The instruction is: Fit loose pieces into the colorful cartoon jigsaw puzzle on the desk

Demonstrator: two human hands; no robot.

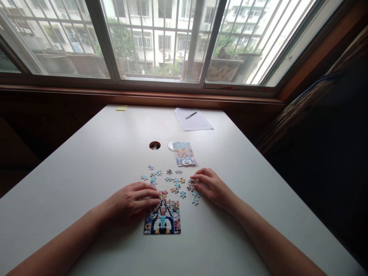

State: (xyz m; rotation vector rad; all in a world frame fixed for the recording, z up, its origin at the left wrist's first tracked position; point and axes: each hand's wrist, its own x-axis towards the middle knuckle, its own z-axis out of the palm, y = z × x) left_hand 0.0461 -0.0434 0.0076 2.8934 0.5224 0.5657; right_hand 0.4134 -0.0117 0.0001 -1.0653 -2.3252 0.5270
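A partly assembled jigsaw puzzle (162, 224) lies on the white table, with a dark blue cartoon dog's face along its lower part. My left hand (136, 199) rests over its upper left side, fingers stretched out and hiding some of the pieces. To the right, my right hand (211, 186) is beside a small cluster of puzzle pieces (190, 185), its fingers apart and slightly bent; I see no piece held between them. Light blue pieces (195, 201) lie just below those fingertips. Several loose pieces (176, 180) are scattered between the two hands.
Beyond the pieces lies a picture card (184, 154), partly over a round silver cover (171, 145). A cable hole (155, 145) opens in the white table (86, 165). Farther back are paper sheets (195, 122) with a pen (191, 115) and a yellow strip (121, 108).
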